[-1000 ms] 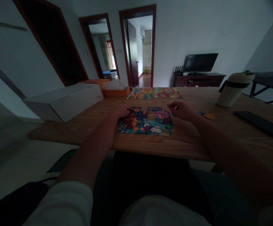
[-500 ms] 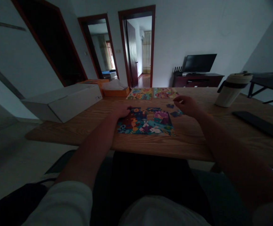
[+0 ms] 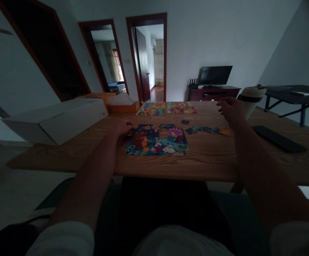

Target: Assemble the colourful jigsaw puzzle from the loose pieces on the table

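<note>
A partly assembled jigsaw puzzle (image 3: 156, 144) with rabbits and other animals lies on the wooden table, with gaps along its upper edge. My left hand (image 3: 121, 127) rests at the puzzle's upper left corner, its fingers loosely bent and holding nothing I can see. Off to the right, my right hand (image 3: 231, 108) hovers above the table in front of the cup, fingers apart with nothing visible between them. Below it runs a row of loose puzzle pieces (image 3: 206, 129), with an orange piece (image 3: 225, 132) at its right end. A single dark piece (image 3: 185, 122) lies apart, above the puzzle's right side.
Two colourful picture sheets (image 3: 151, 109) (image 3: 181, 107) lie at the table's far edge. A long white box (image 3: 71, 115) and an orange tissue box (image 3: 123, 107) stand on the left. On the right are a lidded cup (image 3: 251, 97) and a flat black object (image 3: 278, 138).
My right hand has moved right, away from the loose pieces, uncovering the row beneath. My left hand stays at the puzzle's corner. The view has shifted slightly to the right.
</note>
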{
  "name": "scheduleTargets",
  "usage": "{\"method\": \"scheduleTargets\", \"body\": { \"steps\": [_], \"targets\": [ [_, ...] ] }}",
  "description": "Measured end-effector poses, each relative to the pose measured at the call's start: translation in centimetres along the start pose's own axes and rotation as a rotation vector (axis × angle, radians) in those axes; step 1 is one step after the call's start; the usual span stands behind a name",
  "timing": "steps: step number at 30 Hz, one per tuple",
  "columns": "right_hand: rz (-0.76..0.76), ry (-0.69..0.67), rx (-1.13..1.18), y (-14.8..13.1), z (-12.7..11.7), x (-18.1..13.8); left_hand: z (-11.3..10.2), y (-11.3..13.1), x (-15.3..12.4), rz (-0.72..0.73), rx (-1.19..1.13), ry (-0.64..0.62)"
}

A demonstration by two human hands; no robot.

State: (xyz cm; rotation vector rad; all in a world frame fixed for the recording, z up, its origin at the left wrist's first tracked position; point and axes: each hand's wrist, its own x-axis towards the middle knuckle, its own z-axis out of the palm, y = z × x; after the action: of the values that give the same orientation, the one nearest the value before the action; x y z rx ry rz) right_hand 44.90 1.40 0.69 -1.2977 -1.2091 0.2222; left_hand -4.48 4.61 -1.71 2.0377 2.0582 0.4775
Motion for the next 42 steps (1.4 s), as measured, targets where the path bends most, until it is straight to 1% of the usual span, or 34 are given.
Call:
{"method": "scheduleTargets", "body": {
  "steps": [3,5,7,9,11,14,16,18,20,25,28,30,31,32,33,34,36,37,39,42],
  "targets": [
    [-0.021,-0.050,-0.137,0.4,0.1,0.2,-0.1,0.3,-0.3,-0.018,0.001,0.016],
    [-0.065,-0.138,-0.269,0.6,0.5,-0.2,-0.2,0.4,-0.4,-0.028,-0.011,0.019],
    [-0.102,-0.297,-0.374,0.7,1.4,-1.1,-0.3,0.5,-0.6,-0.027,-0.022,0.026],
    [-0.108,-0.501,-0.449,0.6,2.8,-2.4,-0.4,0.4,-0.6,-0.033,-0.027,0.037],
    [-0.124,-0.673,-0.525,0.6,4.2,-3.7,-0.4,0.3,-0.5,-0.047,-0.036,0.048],
    [-0.194,-0.845,-0.567,0.7,5.6,-5.0,-0.4,0.0,-0.3,-0.096,-0.109,0.044],
    [-0.223,-0.912,-0.553,1.0,5.9,-5.2,-0.3,-0.2,-0.2,-0.129,-0.195,0.020],
    [-0.241,-0.931,-0.552,1.4,6.0,-5.1,-0.2,-0.2,-0.1,-0.150,-0.251,-0.002],
    [-0.251,-0.911,-0.586,1.7,6.1,-5.0,-0.1,-0.2,-0.1,-0.152,-0.272,-0.012],
    [-0.253,-0.770,-0.762,2.2,6.7,-5.1,0.0,-0.3,0.0,-0.139,-0.284,-0.010],
    [-0.240,-0.695,-0.719,2.3,7.2,-5.2,0.1,0.4,-0.2,-0.059,-0.124,0.104],
    [-0.249,-0.625,-0.601,2.0,7.8,-5.4,0.3,1.8,-0.7,0.049,-0.045,0.204],
    [-0.267,-0.580,-0.524,1.6,8.1,-5.6,0.6,2.8,-1.2,0.105,-0.067,0.230],
    [-0.292,-0.540,-0.444,1.0,8.5,-5.9,0.9,4.0,-1.7,0.151,-0.140,0.221],
    [-0.325,-0.507,-0.368,0.2,8.9,-6.5,1.3,5.2,-2.3,0.220,-0.246,0.140],
    [-0.360,-0.485,-0.301,-0.6,9.4,-7.1,1.7,6.5,-2.8,0.294,-0.348,0.016],
    [-0.429,-0.504,-0.208,-2.5,10.4,-8.9,2.7,8.6,-3.8,0.388,-0.490,-0.156],
    [-0.459,-0.523,-0.180,-3.4,10.8,-9.8,3.2,9.3,-4.1,0.430,-0.516,-0.189],
    [-0.473,-0.580,-0.174,-4.6,11.4,-11.5,4.0,10.2,-4.4,0.501,-0.521,-0.195],
    [-0.439,-0.685,-0.197,-5.0,11.9,-12.9,4.5,10.2,-4.2,0.519,-0.458,-0.125]
  ]
}}
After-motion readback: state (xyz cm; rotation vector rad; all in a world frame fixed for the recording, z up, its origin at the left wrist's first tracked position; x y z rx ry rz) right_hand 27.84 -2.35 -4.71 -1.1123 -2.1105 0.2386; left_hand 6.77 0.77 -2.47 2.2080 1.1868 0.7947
